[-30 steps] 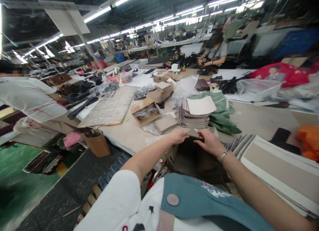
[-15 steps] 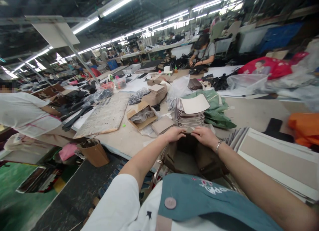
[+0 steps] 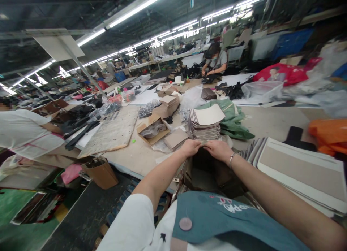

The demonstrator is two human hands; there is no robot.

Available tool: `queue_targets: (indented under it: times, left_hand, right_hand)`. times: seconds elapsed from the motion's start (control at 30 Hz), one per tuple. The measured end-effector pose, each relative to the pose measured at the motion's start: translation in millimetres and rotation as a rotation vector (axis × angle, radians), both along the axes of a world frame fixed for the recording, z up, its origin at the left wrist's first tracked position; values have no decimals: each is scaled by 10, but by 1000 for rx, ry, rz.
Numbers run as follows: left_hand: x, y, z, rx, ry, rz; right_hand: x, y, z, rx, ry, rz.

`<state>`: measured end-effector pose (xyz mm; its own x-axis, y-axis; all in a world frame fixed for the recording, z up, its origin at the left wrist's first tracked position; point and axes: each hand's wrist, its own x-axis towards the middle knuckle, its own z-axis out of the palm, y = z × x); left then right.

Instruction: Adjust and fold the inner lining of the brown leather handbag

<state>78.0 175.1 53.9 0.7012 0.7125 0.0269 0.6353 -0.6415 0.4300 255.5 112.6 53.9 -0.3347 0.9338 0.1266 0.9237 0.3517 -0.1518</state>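
Just right of frame centre, the far rim (image 3: 204,144) is pinched by the left hand (image 3: 192,148); below, toward lower centre, the dark brown bag (image 3: 202,169) is held mouth-up, rim set left to right, long axis hidden; and there, just beside, that rim is pinched by the right hand (image 3: 219,150), neither hand nearer.

Head-worn view, forward and down

Brown bag (image 3: 202,173) matt, perhaps cloth; bracelet (image 3: 231,159) shiny metal.
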Motion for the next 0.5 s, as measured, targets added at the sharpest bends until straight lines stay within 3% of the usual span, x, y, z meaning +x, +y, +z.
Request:
queue_targets:
  times: [0.17, 0.3, 0.4, 0.5]
  left_hand:
    - [-143, -29, -28, -209, -202, 149]
    - [-410, -231, -7, -403, -118, 235]
    - [-536, -421, -16, -282, 35, 250]
    - [-543, -536, -46, -164, 37, 221]
  right_hand:
    - [-2, 55, 13, -10, -3, -48]
    - [121, 58, -6, -21, 19, -111]
    - [132, 36, 0, -22, 28, -115]
    - [35, 44, 40, -3, 19, -94]
